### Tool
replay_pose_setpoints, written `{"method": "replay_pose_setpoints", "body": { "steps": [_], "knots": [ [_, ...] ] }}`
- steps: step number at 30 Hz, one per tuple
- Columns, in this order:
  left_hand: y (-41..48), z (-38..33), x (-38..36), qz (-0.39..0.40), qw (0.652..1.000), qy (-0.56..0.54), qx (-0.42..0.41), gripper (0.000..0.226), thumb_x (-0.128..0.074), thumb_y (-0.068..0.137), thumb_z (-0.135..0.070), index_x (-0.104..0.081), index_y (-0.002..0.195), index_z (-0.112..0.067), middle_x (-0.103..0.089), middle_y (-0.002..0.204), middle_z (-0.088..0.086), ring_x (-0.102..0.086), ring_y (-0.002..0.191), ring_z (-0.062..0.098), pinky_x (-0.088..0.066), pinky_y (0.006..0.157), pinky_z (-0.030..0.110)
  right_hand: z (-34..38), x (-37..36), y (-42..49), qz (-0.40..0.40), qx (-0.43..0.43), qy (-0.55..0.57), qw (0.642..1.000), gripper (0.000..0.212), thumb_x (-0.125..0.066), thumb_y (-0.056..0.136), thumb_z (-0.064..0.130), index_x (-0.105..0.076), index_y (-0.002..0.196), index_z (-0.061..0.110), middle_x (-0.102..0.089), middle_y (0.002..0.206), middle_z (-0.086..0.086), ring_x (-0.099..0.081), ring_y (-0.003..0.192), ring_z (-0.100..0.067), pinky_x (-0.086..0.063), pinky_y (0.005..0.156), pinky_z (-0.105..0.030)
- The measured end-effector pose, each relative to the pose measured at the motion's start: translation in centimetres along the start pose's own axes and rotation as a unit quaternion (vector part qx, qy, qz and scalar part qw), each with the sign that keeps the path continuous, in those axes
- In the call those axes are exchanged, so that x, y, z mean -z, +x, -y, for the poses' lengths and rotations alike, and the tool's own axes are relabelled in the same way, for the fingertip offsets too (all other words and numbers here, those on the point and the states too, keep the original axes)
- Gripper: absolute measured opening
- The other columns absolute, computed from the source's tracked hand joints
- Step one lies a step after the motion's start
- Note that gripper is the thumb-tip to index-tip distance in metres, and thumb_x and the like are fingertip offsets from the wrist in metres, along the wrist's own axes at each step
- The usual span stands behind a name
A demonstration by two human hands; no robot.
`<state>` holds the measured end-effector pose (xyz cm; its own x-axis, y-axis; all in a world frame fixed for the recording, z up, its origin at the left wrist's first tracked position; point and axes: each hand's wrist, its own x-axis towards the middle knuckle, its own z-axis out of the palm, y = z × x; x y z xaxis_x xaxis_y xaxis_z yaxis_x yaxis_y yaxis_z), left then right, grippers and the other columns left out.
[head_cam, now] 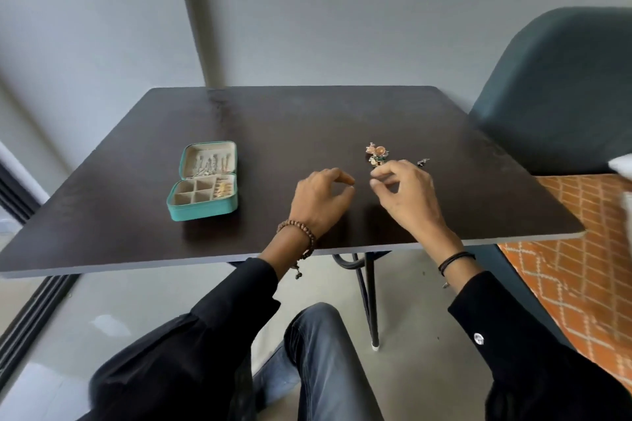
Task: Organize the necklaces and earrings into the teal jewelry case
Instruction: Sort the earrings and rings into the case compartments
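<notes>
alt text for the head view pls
The left hand and right hand hover, fingers curled, over a dark table, the right beside a small jewelry pile. An open teal case, partly filled, sits further left.

A dark wood-grain bench [136,215], matt with a soft sheen, carries a teal jewelry case [201,212] left of the left hand [321,198], its shell smooth like faux leather, its lining pale and velvety. Just beyond the right hand [407,191], a jewelry heap [376,154] glints metallic. A wooden bead bracelet [297,225] rings the left wrist.
</notes>
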<state>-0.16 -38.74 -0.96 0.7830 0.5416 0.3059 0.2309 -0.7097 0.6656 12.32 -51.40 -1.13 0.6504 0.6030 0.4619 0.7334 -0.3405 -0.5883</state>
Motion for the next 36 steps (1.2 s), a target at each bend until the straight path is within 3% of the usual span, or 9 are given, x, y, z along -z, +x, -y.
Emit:
{"method": "replay_pose_setpoints", "body": {
  "steps": [3,7,11,14,18,24,29,32,36],
  "knots": [
    [1.2,-1.1,-2.5,0.07,0.993,-0.092,0.033,0.021,-0.064,0.092,-0.022,-0.072,0.111,-0.017,-0.071,0.113,-0.002,-0.063,0.107,0.01,-0.045,0.092,0.018,-3.2,1.3,0.4,-0.052,-0.058,-0.029,0.997,0.011,-0.074,0.086,0.011,-0.073,0.096,0.014,-0.067,0.1,-0.003,-0.067,0.082,-0.012,-0.057,0.087,-0.033],
    [3.3,-1.9,-4.7,0.078,0.987,-0.131,0.048,0.02,-0.067,0.091,-0.021,-0.072,0.11,-0.019,-0.071,0.114,-0.005,-0.061,0.104,0.004,-0.042,0.092,0.014,-6.6,1.9,1.1,-0.049,-0.134,-0.043,0.989,0.027,-0.074,0.087,0.023,-0.068,0.112,0.013,-0.06,0.115,-0.006,-0.063,0.105,-0.023,-0.054,0.095,-0.044],
    [4.9,-1.6,-5.3,0.064,0.983,-0.162,0.055,0.018,-0.067,0.091,-0.018,-0.074,0.107,-0.02,-0.072,0.111,-0.007,-0.061,0.095,-0.001,-0.037,0.08,-0.002,-7.8,1.0,2.1,-0.015,-0.157,-0.048,0.986,0.04,-0.071,0.089,0.044,-0.067,0.114,0.012,-0.059,0.117,-0.007,-0.056,0.116,-0.027,-0.042,0.1,-0.032],
    [5.5,-1.2,-5.3,0.056,0.979,-0.187,0.062,0.018,-0.066,0.09,-0.017,-0.075,0.105,-0.02,-0.073,0.107,-0.008,-0.064,0.093,-0.002,-0.038,0.077,-0.006,-7.7,0.0,3.2,-0.013,-0.139,-0.059,0.988,0.033,-0.072,0.089,0.04,-0.071,0.107,0.013,-0.059,0.111,-0.006,-0.058,0.112,-0.027,-0.044,0.098,-0.032],
    [5.8,-0.5,-5.4,0.046,0.973,-0.219,0.059,0.018,-0.063,0.09,-0.013,-0.076,0.101,-0.021,-0.075,0.103,-0.012,-0.067,0.097,-0.003,-0.045,0.087,0.005,-7.1,-1.0,3.9,-0.016,-0.106,-0.083,0.991,0.02,-0.068,0.09,0.03,-0.073,0.099,0.012,-0.059,0.104,-0.005,-0.062,0.102,-0.026,-0.053,0.088,-0.04],
    [6.0,0.1,-5.7,0.02,0.955,-0.291,0.057,0.021,-0.06,0.092,-0.007,-0.075,0.102,-0.017,-0.075,0.104,-0.012,-0.066,0.099,-0.005,-0.046,0.093,0.01,-7.3,-1.0,3.6,-0.078,0.005,-0.101,0.992,0.017,-0.058,0.099,0.022,-0.072,0.098,0.012,-0.066,0.096,-0.004,-0.056,0.093,-0.024,-0.048,0.082,-0.037],
    [6.2,0.6,-6.1,0.016,0.951,-0.309,0.027,0.022,-0.061,0.095,-0.008,-0.071,0.114,-0.014,-0.074,0.112,-0.006,-0.067,0.107,0.002,-0.048,0.104,0.026,-6.7,-0.2,3.4,-0.125,0.076,-0.039,0.989,0.012,-0.062,0.1,0.016,-0.072,0.103,0.01,-0.068,0.099,0.006,-0.06,0.089,-0.019,-0.048,0.077,-0.027],
    [6.1,0.7,-6.0,0.034,0.946,-0.322,-0.002,0.031,-0.065,0.096,-0.014,-0.064,0.126,-0.016,-0.073,0.117,-0.003,-0.067,0.11,0.004,-0.049,0.102,0.024,-6.4,-0.1,3.2,-0.105,0.098,0.002,0.99,0.015,-0.064,0.099,0.013,-0.071,0.112,0.011,-0.065,0.1,0.007,-0.066,0.084,-0.015,-0.052,0.075,-0.02],
    [6.1,0.6,-5.8,0.041,0.953,-0.3,-0.028,0.038,-0.07,0.092,-0.023,-0.063,0.129,-0.021,-0.073,0.107,-0.004,-0.067,0.105,0.005,-0.05,0.097,0.019,-6.3,-0.4,3.2,-0.046,0.119,0.019,0.992,0.02,-0.063,0.1,0.014,-0.068,0.119,0.012,-0.07,0.107,-0.004,-0.065,0.092,-0.006,-0.046,0.082,-0.005]
  ]
}}
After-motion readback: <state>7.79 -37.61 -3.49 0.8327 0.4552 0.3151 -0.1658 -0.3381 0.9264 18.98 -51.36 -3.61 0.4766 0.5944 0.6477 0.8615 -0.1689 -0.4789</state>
